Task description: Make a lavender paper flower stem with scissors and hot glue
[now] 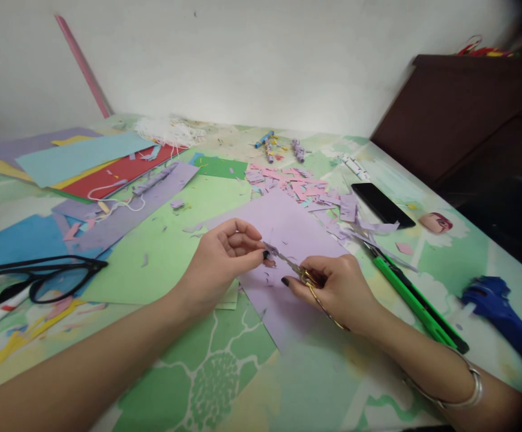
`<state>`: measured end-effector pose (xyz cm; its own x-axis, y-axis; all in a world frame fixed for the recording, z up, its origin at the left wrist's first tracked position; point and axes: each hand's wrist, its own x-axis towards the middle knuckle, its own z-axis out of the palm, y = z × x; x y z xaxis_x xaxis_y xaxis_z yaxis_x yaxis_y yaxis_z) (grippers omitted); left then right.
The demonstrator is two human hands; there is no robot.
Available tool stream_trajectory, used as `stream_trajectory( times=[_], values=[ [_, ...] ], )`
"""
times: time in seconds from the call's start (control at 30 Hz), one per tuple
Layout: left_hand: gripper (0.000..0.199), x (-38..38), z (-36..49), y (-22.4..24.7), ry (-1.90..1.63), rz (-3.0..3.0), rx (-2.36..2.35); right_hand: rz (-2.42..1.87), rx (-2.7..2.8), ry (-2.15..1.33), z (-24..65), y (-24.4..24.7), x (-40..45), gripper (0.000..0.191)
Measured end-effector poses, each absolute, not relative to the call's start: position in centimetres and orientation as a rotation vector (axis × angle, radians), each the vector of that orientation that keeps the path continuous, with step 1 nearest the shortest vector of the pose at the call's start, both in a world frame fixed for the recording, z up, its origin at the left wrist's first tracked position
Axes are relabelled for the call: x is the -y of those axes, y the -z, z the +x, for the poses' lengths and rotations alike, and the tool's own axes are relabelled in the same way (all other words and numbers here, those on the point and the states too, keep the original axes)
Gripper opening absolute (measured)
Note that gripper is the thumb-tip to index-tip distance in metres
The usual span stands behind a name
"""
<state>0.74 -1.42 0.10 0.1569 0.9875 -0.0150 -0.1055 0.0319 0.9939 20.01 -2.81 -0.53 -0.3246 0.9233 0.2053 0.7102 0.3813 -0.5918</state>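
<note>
My right hand (pixel 342 291) is closed round the handles of small gold scissors (pixel 305 273), whose blades point left toward my other hand. My left hand (pixel 225 255) is pinched, and a small purple paper piece (pixel 272 248) shows at its fingertips by the blade tips. Both hands are above a purple sheet (pixel 279 216) dotted with tiny dark scraps. Under and left of it lies a light green sheet (pixel 153 258). Pink and purple paper scraps (pixel 294 183) are heaped behind the purple sheet.
Black glasses (pixel 63 279) and coloured sheets (pixel 81 156) lie left, with white string (pixel 168 131) behind. A phone (pixel 382 205), green cutter (pixel 414 300) and blue tape dispenser (pixel 499 312) lie right. Small paper rolls (pixel 267 146) are at the back, before the wall.
</note>
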Motion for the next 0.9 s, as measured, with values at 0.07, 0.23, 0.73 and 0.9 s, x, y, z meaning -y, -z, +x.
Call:
stream_trajectory(
  times=[0.07, 0.23, 0.73, 0.9],
  values=[
    [0.018, 1.40, 0.74, -0.09, -1.126, 1.187, -1.034, -1.398, 2.127, -0.548, 20.03, 0.62, 2.74, 0.034],
    [0.019, 1.23, 0.70, -0.10, -1.132, 1.182, -1.048, -1.401, 2.128, -0.544, 20.15, 0.80, 2.69, 0.035],
    [0.020, 1.56, 0.99, -0.11, -1.115, 1.229, -1.052, -1.452, 2.122, -0.520, 19.74, 0.86, 2.89, 0.036],
    [0.025, 1.76, 1.08, -0.17, -1.111, 1.207, -1.054, -1.443, 2.122, -0.462, 19.78, 0.91, 2.99, 0.036]
  ],
)
